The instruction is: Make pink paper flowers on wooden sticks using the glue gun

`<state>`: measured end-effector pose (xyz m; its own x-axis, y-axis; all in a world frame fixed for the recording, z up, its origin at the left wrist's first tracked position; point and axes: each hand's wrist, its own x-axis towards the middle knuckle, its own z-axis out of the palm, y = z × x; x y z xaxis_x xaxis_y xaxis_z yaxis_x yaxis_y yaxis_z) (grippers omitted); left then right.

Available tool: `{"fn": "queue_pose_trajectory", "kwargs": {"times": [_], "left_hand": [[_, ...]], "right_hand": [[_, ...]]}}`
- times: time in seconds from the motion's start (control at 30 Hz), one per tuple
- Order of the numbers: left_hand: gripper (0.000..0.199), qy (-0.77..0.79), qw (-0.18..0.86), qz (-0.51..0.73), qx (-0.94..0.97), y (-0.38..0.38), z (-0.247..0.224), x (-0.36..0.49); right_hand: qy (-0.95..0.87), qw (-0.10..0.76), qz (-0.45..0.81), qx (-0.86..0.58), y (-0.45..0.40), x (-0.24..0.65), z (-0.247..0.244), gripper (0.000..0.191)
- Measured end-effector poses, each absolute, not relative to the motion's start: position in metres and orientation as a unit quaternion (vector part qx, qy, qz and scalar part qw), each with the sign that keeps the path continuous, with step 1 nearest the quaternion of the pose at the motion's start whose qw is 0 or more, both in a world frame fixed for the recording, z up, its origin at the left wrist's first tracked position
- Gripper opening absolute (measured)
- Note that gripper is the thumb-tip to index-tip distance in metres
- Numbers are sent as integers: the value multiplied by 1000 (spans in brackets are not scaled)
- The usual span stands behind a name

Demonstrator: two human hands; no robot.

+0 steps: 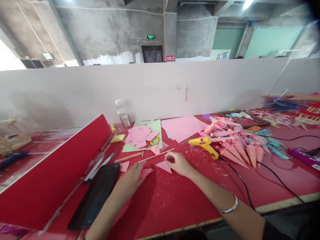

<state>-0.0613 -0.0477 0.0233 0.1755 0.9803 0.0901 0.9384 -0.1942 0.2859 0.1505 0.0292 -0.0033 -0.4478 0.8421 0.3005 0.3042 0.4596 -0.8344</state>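
Note:
My left hand point(133, 175) rests low over the red tabletop with its fingers apart, above a folded pink paper piece point(145, 173) that it partly covers. To its right, my right hand point(176, 162) has thumb and forefinger pressed together at the upper right edge of a pink paper triangle point(164, 167). A small pink paper square point(124, 166) lies just left of my left hand. Behind both hands are a thin wooden stick point(157, 155) and a thicker wooden rod point(128, 157).
A yellow glue gun point(205, 144) with a black cord lies right, before a pile of pink paper cones point(240, 146). Pink scraps point(140, 135) lie behind. A black phone point(96, 195) and red board point(57, 170) stand left. Another person's hand point(291, 97) is far right.

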Motion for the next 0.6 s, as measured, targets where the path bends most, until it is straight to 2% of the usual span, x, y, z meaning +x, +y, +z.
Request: {"fn": "queue_pose_trajectory", "kwargs": {"times": [0.13, 0.27, 0.47, 0.6], "left_hand": [[43, 594, 119, 148, 782, -38, 25, -56], [32, 571, 161, 224, 773, -24, 34, -45], [29, 508, 444, 366, 641, -3, 42, -21], [36, 503, 523, 418, 546, 4, 29, -17]], "right_hand": [[-776, 383, 328, -378, 28, 152, 1, 13], [-781, 390, 311, -377, 27, 152, 3, 15], [-780, 383, 319, -377, 27, 150, 3, 20], [-793, 373, 325, -354, 24, 149, 5, 31]]}}
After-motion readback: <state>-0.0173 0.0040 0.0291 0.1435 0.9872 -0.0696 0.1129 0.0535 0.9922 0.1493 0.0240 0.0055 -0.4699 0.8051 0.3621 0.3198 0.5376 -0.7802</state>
